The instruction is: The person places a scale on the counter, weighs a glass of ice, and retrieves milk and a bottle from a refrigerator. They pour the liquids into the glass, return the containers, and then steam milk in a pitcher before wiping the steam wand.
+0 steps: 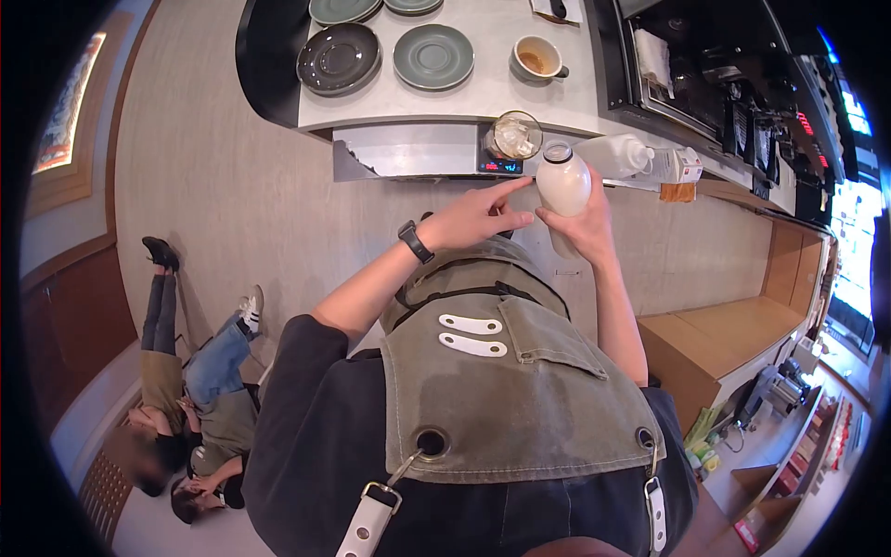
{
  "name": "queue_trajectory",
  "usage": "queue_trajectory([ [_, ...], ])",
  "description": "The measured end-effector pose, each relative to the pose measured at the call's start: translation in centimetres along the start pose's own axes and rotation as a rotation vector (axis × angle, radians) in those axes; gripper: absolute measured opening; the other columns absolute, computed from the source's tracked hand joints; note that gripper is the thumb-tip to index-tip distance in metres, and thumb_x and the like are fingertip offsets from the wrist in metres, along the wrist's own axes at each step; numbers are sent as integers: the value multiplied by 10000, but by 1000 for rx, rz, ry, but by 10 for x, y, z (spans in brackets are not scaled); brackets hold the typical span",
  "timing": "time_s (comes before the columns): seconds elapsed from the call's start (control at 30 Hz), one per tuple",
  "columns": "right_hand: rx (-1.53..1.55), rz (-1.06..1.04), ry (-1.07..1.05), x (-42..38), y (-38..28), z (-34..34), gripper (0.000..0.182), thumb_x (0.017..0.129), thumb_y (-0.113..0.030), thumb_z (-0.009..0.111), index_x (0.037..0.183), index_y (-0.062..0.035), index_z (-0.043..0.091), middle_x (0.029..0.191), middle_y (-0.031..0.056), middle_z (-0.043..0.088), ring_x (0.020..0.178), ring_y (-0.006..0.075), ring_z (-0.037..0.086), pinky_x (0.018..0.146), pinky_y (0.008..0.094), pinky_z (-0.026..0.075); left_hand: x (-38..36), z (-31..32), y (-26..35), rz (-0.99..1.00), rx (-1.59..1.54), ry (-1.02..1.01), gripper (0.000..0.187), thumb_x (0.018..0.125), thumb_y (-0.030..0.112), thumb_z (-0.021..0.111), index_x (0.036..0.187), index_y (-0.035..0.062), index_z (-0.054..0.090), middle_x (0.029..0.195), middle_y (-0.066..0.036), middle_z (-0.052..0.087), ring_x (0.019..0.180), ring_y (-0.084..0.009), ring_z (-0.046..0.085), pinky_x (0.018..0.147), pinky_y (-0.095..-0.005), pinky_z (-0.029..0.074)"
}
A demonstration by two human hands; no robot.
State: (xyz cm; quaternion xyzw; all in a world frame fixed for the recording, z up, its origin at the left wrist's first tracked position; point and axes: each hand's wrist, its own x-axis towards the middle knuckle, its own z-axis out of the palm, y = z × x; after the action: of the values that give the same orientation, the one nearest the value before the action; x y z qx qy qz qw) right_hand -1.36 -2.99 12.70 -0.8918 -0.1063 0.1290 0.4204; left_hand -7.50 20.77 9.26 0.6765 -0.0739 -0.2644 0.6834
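Note:
My right hand (587, 223) is wrapped around a bottle (563, 190) filled with something white, its mouth uncapped and ringed by a dark band. My left hand (478, 215), with a dark watch on the wrist, holds nothing. Its index finger and thumb are stretched out toward the bottle, and the other fingers look partly curled. Just beyond the bottle, a glass (515, 136) with ice in it stands on a small digital scale (499, 167) with lit digits. A white plastic jug (613, 154) lies or leans to the right of the bottle.
Saucers (433, 57) in grey-green and dark brown (339, 58) sit on the counter (399, 107), with a coffee cup (537, 60) beside them. A carton (685, 165) is right of the jug. Coffee equipment (733, 102) fills the upper right. Two people (190, 408) sit at lower left.

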Motion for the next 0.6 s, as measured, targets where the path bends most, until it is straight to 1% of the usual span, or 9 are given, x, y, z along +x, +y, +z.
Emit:
queue_trajectory([
  [0.1, 10, 14, -44, 6, -3, -1, 902, 644, -207, 916, 1405, 2, 480, 1287, 168, 641, 1190, 269, 642, 1019, 399, 509, 0, 4, 2, -7, 31, 5, 823, 1007, 438, 676, 1645, 100, 281, 860, -7, 599, 815, -102, 549, 780, -274, 460],
  [0.2, -13, 25, -75, 10, -9, -3, 876, 646, -205, 901, 1394, 4, 497, 1282, 173, 643, 1190, 275, 642, 1016, 396, 509, 0, 9, -1, -12, -8, 19, 846, 1005, 445, 677, 1654, 106, 254, 874, -21, 607, 827, -116, 560, 791, -282, 468],
  [0.3, -72, 24, -115, 14, -13, -7, 893, 644, -210, 911, 1406, -14, 488, 1253, 162, 668, 1156, 278, 664, 994, 409, 522, 0, 11, -2, 20, -62, 30, 860, 1003, 445, 681, 1657, 104, 239, 871, -25, 607, 828, -122, 566, 797, -279, 474],
  [0.4, -105, -10, -128, 15, -8, -9, 873, 643, -196, 899, 1399, -23, 500, 1244, 159, 673, 1147, 281, 668, 989, 411, 523, 2, 15, -9, 37, -91, 32, 871, 1001, 438, 687, 1658, 97, 227, 866, -26, 607, 829, -120, 570, 794, -274, 477],
  [0.6, -171, -14, -178, 17, -14, -15, 884, 648, -193, 890, 1413, -13, 486, 1247, 165, 671, 1152, 285, 667, 994, 412, 523, 3, 19, -11, 46, -76, 25, 877, 1002, 424, 691, 1655, 74, 221, 867, -29, 614, 809, -111, 576, 763, -271, 476],
])
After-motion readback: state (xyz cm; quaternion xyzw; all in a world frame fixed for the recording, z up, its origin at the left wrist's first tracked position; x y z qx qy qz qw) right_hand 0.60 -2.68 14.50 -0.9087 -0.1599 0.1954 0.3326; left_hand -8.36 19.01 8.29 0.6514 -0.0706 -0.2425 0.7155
